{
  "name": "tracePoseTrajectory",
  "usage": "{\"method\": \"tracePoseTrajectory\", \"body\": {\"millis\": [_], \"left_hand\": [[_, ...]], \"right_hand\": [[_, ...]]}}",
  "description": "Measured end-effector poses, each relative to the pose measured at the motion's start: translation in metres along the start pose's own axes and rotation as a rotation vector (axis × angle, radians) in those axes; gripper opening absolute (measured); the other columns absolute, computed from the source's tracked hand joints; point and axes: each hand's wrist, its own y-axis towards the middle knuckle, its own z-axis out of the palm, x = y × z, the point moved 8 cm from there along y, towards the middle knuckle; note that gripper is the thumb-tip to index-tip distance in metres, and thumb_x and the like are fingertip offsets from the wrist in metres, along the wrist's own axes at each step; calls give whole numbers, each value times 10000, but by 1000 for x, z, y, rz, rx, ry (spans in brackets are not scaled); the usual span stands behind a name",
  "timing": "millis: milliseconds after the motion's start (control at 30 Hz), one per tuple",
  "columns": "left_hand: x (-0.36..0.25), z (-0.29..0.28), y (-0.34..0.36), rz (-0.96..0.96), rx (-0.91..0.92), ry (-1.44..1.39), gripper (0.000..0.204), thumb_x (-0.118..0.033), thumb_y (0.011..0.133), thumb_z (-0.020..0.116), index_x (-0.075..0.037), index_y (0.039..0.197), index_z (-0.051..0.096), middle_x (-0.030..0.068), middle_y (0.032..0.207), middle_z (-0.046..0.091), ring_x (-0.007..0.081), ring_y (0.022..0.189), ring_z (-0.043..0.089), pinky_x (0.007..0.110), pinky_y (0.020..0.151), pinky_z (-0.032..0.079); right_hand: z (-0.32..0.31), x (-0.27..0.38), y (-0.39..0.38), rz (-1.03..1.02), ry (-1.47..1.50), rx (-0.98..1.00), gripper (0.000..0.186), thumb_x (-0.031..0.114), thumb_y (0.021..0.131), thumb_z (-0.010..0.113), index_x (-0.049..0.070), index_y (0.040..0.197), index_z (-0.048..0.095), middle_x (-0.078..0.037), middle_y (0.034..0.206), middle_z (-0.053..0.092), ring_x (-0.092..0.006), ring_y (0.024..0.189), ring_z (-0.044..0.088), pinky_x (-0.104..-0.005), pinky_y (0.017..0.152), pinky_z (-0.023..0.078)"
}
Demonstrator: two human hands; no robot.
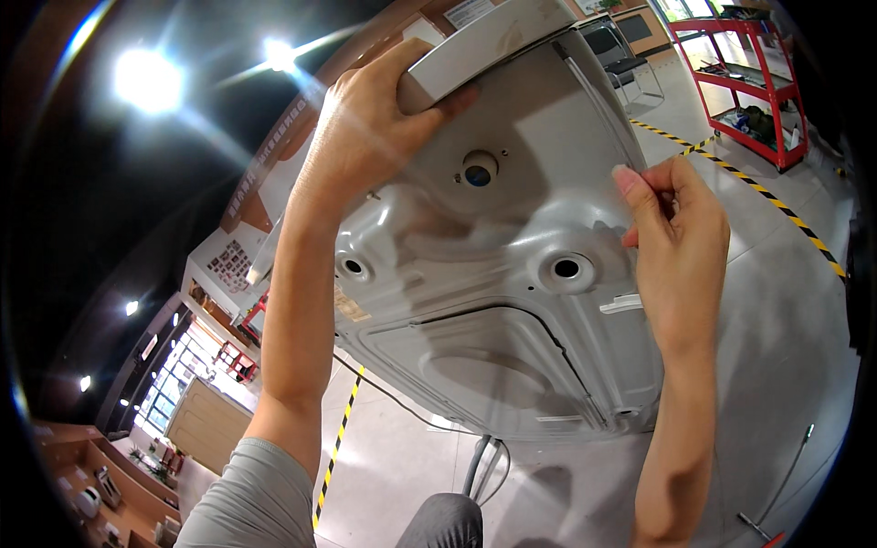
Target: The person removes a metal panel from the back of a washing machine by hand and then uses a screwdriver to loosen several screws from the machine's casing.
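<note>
A grey metal appliance casing [493, 219], probably the back of a washing machine, fills the middle, tilted in view. My left hand [365, 119] is wrapped over its pale top cover [493, 50] at the upper left, thumb tucked under the cover's edge. My right hand [671, 215] is closed by the casing's right edge, thumb and fingers pinched together. Whatever they hold, if anything, is hidden. Between the hands, the panel has a round port [478, 169] with a dark opening. Lower down are two dark holes in raised rings and a large embossed cover plate [493, 365].
A grey hose [476, 466] and a thin cable [393, 399] come out at the casing's foot. A T-shaped tool [776, 493] lies on the floor at lower right. Beyond stand a red tool cart [744, 87] and a chair [621, 64]. Yellow-black tape [776, 201] marks the floor.
</note>
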Motion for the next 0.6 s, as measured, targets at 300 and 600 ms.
{"method": "tracePoseTrajectory", "body": {"millis": [300, 600], "left_hand": [[-1, 0, 0, -5, 6, -15, 462, -356, 811, 716, -38, 1127, 605, 115, 896, 680, 176, 802, 628, 333, 751, 498], [-1, -1, 0, 20, -17, 16, 445, -327, 809, 718, -38, 1129, 609, 110, 904, 681, 170, 805, 626, 327, 752, 497]], "right_hand": [[2, 6, 6, -112, 9, -36, 256, 179, 906, 615, -26, 767, 549, -78, 583, 509, -163, 487, 472, -304, 522, 401], [12, 1, 9, 183, 207, 113, 242, 188, 901, 620, -26, 798, 576, -33, 585, 514, -108, 491, 445, -273, 504, 372]]}}
